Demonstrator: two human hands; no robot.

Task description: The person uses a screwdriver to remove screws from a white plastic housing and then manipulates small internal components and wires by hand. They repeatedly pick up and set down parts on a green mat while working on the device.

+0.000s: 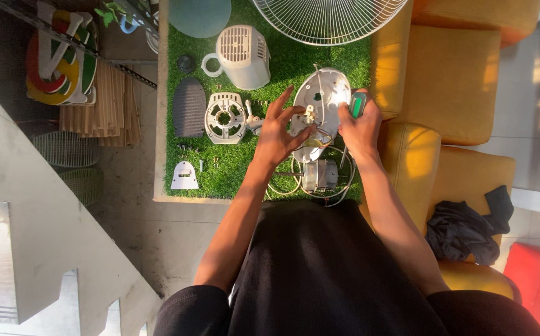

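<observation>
My left hand [277, 132] rests on a small white part at the lower end of an oval white fan housing plate [323, 93], fingers spread around it. My right hand [360, 127] grips a green-handled screwdriver [358, 103] beside the plate's right edge, its shaft pointing down. Just below the hands lies a grey fan motor [319, 175] with loops of wire around it. All this sits on a green artificial-grass tabletop [232, 174].
Spread over the grass are a white motor cover [243, 56], a round white bracket [224, 117], a dark grey oval piece [189, 107], a small white shield-shaped part [184, 176], loose screws and a wire fan grille [329, 18]. A yellow sofa [450, 81] stands right.
</observation>
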